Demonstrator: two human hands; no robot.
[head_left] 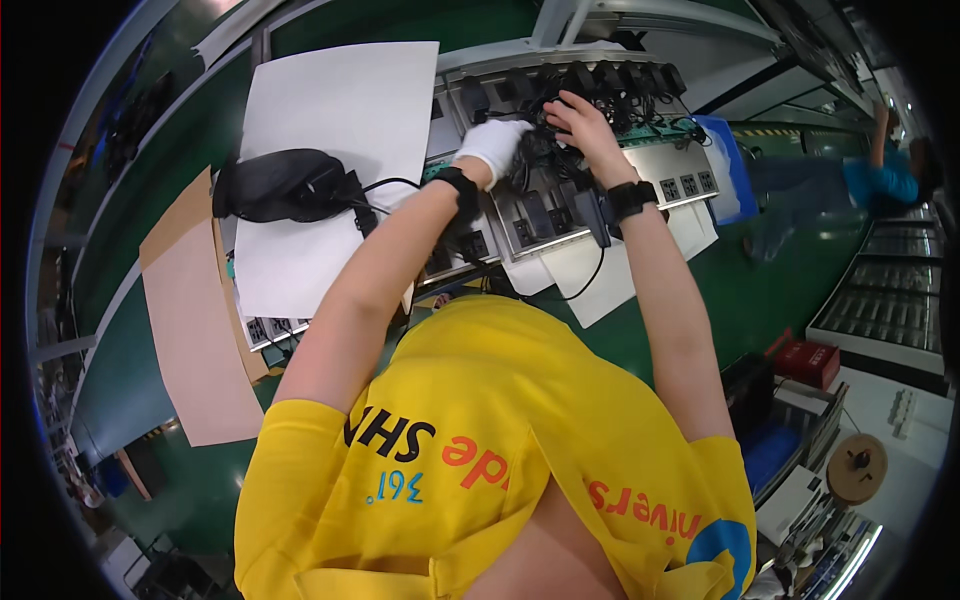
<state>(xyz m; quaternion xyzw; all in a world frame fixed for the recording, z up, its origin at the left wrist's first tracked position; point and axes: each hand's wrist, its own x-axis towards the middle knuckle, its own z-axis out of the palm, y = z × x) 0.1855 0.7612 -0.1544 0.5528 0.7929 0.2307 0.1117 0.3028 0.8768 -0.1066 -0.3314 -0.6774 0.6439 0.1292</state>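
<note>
My left hand [495, 146], in a white glove, reaches into a tangle of black cables [540, 150] over a metal socket panel [655, 165]. Its fingertips are smeared and partly lost among the cables. Just right of it, my bare right hand [588, 130] is over the same tangle, open, fingers apart and slightly bent; no held thing shows. Black power adapters [537, 212] stand in the panel's near sockets, with more adapters [605, 75] in a row at the far side. Another adapter [592, 215] is below my right wrist, a cable looping from it.
To the left, a black bag-like bundle [285, 186] with a cord lies on a large white sheet [340, 110]. A brown cardboard sheet [195, 320] leans nearby. Right of the panel is a blue bin [735, 170]; beyond it a person in blue [868, 185] stands.
</note>
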